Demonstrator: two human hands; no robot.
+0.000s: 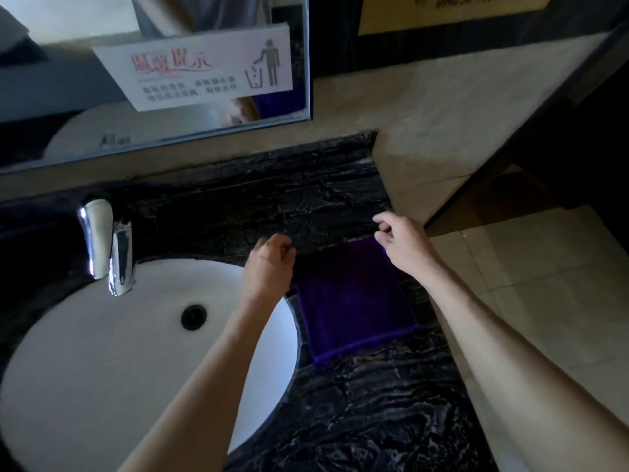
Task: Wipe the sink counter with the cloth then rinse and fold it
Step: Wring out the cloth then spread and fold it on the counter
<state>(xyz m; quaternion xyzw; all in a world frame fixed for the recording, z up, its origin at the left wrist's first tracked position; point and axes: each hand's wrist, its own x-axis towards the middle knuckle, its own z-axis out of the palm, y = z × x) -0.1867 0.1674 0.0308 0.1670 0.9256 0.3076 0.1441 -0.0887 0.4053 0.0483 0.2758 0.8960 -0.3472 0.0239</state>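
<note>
A dark purple cloth (354, 301) lies flat on the black marbled sink counter (374, 403), just right of the white oval basin (102, 352). It forms a neat rectangle with its near edge toward me. My left hand (270, 264) pinches the cloth's far left corner with curled fingers. My right hand (403, 245) pinches the far right corner. Both forearms reach in from the bottom of the view.
A chrome faucet (109, 247) stands behind the basin at the left. A mirror (153, 80) with a white notice sign hangs on the wall above. The counter ends at the right, where beige wall tiles and floor tiles begin.
</note>
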